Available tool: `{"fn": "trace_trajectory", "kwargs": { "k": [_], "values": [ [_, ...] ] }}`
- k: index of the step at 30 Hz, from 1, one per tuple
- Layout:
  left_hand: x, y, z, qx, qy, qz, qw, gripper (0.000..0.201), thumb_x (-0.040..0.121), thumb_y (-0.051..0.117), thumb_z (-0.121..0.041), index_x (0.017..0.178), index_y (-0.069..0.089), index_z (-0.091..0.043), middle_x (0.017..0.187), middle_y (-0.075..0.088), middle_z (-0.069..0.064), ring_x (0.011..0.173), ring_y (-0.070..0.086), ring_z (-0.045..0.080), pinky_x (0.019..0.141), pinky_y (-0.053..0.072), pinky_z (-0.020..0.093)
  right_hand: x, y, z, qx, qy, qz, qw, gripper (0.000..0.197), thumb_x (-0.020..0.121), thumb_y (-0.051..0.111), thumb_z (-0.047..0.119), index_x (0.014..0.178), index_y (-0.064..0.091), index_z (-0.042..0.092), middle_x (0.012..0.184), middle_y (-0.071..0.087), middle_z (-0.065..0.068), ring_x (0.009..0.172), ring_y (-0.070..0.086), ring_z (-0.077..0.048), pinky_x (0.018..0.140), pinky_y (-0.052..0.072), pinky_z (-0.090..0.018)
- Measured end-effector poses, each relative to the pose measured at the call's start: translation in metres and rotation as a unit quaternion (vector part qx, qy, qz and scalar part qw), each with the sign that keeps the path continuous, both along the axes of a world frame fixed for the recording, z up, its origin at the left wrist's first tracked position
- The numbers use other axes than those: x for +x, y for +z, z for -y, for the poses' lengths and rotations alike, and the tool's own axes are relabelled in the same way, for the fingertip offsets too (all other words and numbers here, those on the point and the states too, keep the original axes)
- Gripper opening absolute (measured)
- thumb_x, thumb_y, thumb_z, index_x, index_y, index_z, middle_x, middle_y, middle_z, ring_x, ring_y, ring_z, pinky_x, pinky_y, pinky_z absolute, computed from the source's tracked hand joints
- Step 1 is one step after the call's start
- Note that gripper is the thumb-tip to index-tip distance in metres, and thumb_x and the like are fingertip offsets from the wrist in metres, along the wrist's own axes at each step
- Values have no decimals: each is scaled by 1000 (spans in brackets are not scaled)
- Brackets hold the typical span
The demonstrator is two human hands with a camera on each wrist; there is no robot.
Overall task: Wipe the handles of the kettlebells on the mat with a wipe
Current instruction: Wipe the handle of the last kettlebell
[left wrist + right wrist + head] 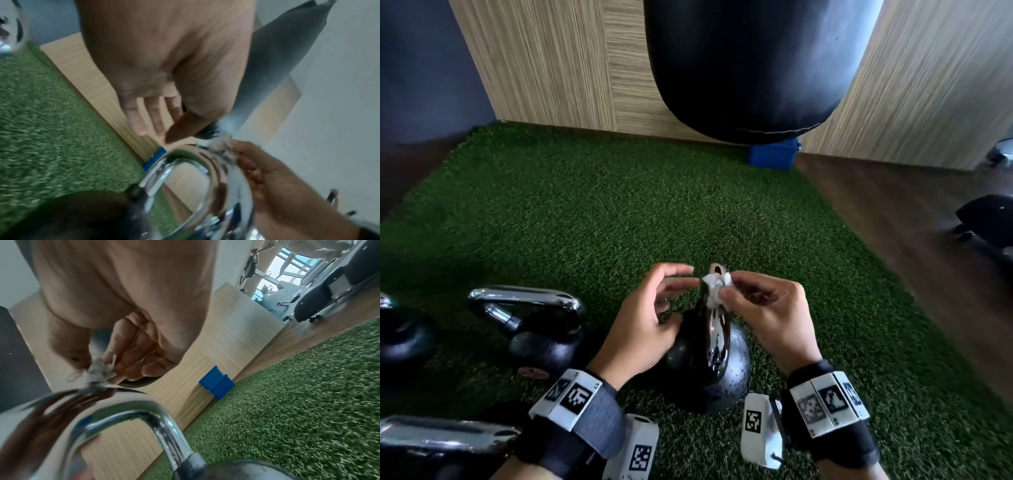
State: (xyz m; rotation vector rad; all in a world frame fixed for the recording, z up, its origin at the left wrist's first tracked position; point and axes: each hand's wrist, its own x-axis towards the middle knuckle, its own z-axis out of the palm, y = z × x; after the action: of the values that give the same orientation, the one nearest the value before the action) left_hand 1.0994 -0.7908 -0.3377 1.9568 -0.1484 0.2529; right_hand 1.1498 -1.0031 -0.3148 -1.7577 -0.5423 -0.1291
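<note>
A black kettlebell [726, 377] with a chrome handle [717, 337] stands on the green turf mat [585, 212] right in front of me. My right hand [763, 308] pinches a crumpled white wipe [716, 287] against the top of that handle; the same wipe [98, 369] shows at my fingertips above the chrome handle [131, 412]. My left hand [650, 318] hovers just left of the handle with relaxed, spread fingers [144, 116], holding nothing. A second kettlebell [541, 339] with a chrome handle [524, 301] stands to the left.
Two more kettlebells sit at the left edge [400, 339] and bottom left [441, 435]. A black punching bag [750, 68] hangs over the far mat. A blue box [772, 156] is by the wooden wall. Gym equipment [986, 219] stands on the wooden floor at right.
</note>
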Motion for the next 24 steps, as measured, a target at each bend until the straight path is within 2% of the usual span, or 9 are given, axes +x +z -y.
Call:
{"fn": "trace_trajectory", "kwargs": {
  "k": [2, 5, 6, 8, 11, 15, 18, 21, 24],
  "values": [
    [-2, -17, -4, 136, -27, -109, 984, 106, 72, 87, -9, 152, 27, -44, 154, 36, -27, 145, 38, 2, 118, 39, 35, 5, -8, 7, 9, -50, -13, 999, 11, 85, 79, 26, 95, 80, 20, 80, 78, 3, 58, 66, -12, 51, 51, -31],
    [-2, -55, 11, 278, -127, -183, 934, 155, 52, 90, -62, 162, -14, -29, 169, -8, -13, 155, -7, 12, 129, 5, 45, 15, -30, 13, -41, -108, -45, 992, 11, 86, 78, 30, 86, 80, 19, 75, 77, 1, 64, 69, -32, 58, 59, -51],
    [-2, -68, 24, 322, -131, -159, 924, 157, 51, 81, -79, 162, -16, -25, 170, -16, -5, 156, -16, 16, 129, -1, 49, 19, -38, 14, -53, -119, -64, 989, 13, 84, 79, 32, 85, 80, 20, 75, 77, 2, 68, 71, -34, 63, 60, -54],
    [0, -91, 46, 368, -69, -121, 919, 146, 59, 55, -97, 163, -11, -19, 172, -12, 6, 158, -14, 25, 128, 1, 56, 26, -50, 11, -52, -125, -105, 985, 12, 81, 80, 34, 84, 80, 22, 78, 77, 1, 74, 74, -32, 70, 60, -57],
    [4, -107, 52, 388, 26, -88, 917, 119, 79, 36, -89, 164, -3, -16, 172, 6, 5, 159, 4, 25, 127, 13, 50, 42, -62, 5, -61, -126, -147, 979, 8, 82, 81, 27, 75, 78, 31, 80, 78, 0, 79, 75, -29, 76, 61, -57],
    [4, -103, 43, 342, -1, -74, 937, 110, 81, 46, -73, 164, 2, -17, 171, 9, 3, 158, 4, 24, 128, 10, 52, 59, -71, -3, -72, -120, -163, 977, 26, 85, 78, 16, 70, 73, 37, 85, 78, -1, 81, 75, -13, 83, 62, -39],
    [2, -83, 31, 253, -51, -51, 965, 108, 76, 55, -73, 160, 13, -20, 166, 16, 3, 149, 7, 9, 127, 1, 37, 56, -76, -11, -117, -106, -152, 976, 16, 83, 80, 18, 82, 76, 34, 80, 77, 13, 66, 70, 5, 61, 56, -11],
    [1, -72, 23, 225, -90, -109, 964, 118, 77, 70, -67, 160, -2, -24, 162, 5, -13, 150, 3, 11, 128, 8, 42, 52, -84, -17, -144, -144, -179, 962, 12, 85, 79, 24, 97, 79, 27, 76, 74, 17, 72, 74, -6, 70, 63, -28],
    [0, -75, 24, 212, -78, -79, 971, 119, 69, 65, -73, 159, 5, -23, 155, 14, -11, 151, 8, 14, 128, 8, 40, 52, -85, -24, -158, -160, -204, 953, 9, 90, 74, 20, 97, 79, 23, 83, 76, 8, 78, 74, -14, 79, 63, -38]
  ]
}}
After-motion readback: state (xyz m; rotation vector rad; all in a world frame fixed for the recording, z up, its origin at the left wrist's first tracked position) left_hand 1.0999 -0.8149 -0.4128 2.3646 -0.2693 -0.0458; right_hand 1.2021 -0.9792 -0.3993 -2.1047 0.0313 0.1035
